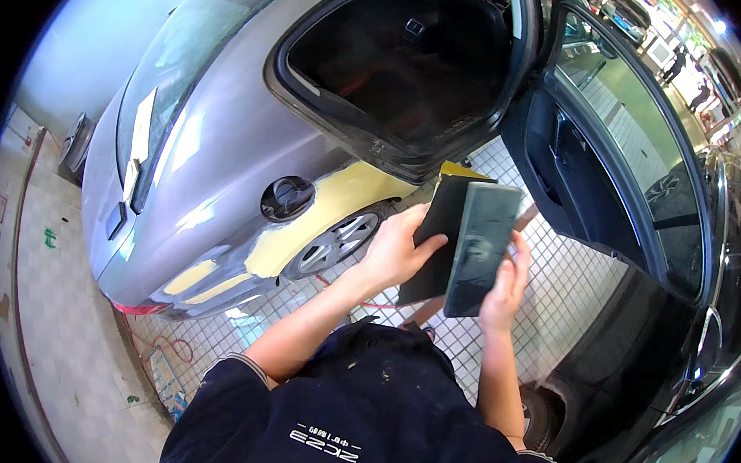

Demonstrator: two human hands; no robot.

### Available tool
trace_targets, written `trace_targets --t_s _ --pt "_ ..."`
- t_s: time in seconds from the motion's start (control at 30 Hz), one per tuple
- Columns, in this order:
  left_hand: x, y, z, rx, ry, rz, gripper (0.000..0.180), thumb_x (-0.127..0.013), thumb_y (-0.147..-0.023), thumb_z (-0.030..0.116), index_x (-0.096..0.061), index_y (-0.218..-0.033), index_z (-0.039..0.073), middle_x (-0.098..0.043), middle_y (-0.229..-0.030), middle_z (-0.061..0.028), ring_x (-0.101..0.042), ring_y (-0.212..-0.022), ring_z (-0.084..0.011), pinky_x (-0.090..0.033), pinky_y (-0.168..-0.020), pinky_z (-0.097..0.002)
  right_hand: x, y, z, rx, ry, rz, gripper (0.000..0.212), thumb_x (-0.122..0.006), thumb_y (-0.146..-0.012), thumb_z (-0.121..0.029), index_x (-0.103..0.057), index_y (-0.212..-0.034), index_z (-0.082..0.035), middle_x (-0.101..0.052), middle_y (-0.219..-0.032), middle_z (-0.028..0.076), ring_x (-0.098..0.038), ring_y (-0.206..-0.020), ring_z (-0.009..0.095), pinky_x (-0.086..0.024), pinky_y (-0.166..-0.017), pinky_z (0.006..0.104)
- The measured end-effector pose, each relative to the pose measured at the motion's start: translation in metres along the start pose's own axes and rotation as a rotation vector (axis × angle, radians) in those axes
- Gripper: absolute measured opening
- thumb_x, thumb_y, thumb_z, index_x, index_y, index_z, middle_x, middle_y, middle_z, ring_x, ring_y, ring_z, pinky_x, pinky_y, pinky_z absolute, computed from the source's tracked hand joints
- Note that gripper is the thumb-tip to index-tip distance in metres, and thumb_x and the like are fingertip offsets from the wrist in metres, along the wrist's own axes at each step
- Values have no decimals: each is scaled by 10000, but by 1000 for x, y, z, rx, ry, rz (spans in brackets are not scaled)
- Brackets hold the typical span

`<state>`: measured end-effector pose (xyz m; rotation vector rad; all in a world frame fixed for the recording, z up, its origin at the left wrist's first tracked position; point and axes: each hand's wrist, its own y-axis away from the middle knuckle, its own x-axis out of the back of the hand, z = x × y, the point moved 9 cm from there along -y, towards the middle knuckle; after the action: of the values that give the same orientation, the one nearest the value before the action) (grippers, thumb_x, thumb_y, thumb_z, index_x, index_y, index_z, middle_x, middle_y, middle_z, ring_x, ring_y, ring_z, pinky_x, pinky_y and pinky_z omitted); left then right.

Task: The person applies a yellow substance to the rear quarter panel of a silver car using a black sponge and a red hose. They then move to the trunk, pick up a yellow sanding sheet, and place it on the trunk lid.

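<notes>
My left hand (pixel 398 245) grips a thin black sheet (pixel 428 272) by its left side, thumb on the front face. A strip of yellow (pixel 462 170) shows at the sheet's far edge. In front of the sheet, overlapping its right part, is a dark grey-green rectangular slab (pixel 483 246) with a smooth face and paler rim. My right hand (pixel 507 287) holds the slab along its right side, fingers curled on the edge. Beyond my left hand stands a grey car (pixel 222 164), its rear wheel arch covered with pale yellow filler (pixel 302 227).
An open black car door (pixel 583 167) stands to the right. Nearer on the right is a dark car (pixel 623 343). Below my hands runs a white tiled floor (pixel 550 259). A red hose (pixel 170 350) lies at the lower left beside a tiled wall (pixel 68 275).
</notes>
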<state>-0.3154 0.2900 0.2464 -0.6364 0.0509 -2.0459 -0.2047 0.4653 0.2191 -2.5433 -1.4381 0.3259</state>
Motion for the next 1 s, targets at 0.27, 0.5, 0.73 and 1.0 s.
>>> trace_targets --t_s 0.27,0.5,0.73,1.0 --pt "-19 18 18 -62 236 -19 411 -651 -993 92 -558 -1377 -17 -696 -1221 -195 -667 -1133 -292 -506 -1002 -401 -20 21 5 79 168 104 459 -334 -1050 -20 -453 -1492 21 -584 -1305 140 -587 -1169 199 -464 -1030 324" --pt "-40 23 26 -77 309 -105 429 -578 -1048 207 -540 -1408 -23 -596 -1378 -245 -613 -1264 -383 -479 -1056 -443 -10 19 -4 106 224 252 471 -413 -1046 -75 -470 -1506 7 -544 -1354 168 -544 -1240 259 -423 -1083 379" --pt "-42 24 14 8 489 -91 435 -535 -1081 238 -537 -1426 -28 -585 -1398 -189 -569 -1285 -298 -428 -1110 -415 -37 30 -34 325 568 51 1138 -699 -879 -666 -238 -1624 60 -354 -1541 309 -379 -1407 440 -292 -1183 511" --pt "-52 20 36 -171 535 -229 799 -406 -1063 627 -456 -1544 -9 -447 -1532 -170 -454 -1368 -289 -360 -1153 -415 -49 27 -17 239 151 -15 1471 -732 -730 -823 23 -1651 40 -366 -1518 278 -397 -1409 428 -353 -1160 507"
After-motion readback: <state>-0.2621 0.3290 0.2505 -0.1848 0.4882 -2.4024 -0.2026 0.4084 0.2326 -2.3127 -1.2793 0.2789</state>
